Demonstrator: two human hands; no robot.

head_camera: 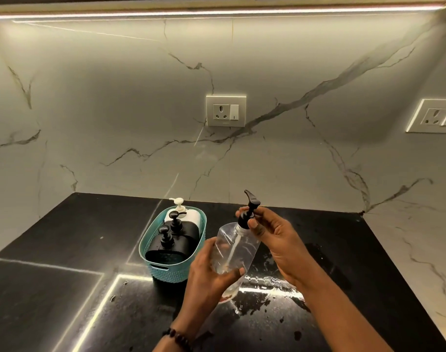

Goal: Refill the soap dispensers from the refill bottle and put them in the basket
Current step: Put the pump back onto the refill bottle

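Observation:
My left hand point(211, 273) grips the lower body of a clear plastic dispenser bottle point(238, 246), held tilted above the counter with a little liquid at its bottom. My right hand point(272, 240) pinches its black pump head point(247, 214) at the neck. To the left, a teal woven basket point(166, 271) holds two black dispensers point(171, 246) with black pumps and a white dispenser point(188, 215) with a white pump at the back. No refill bottle is in view.
The black stone counter point(64, 250) has a wet puddle and droplets point(267, 283) under and right of the bottle. A marble wall with two sockets point(226, 111) rises behind. The counter's right edge meets pale marble point(407, 250).

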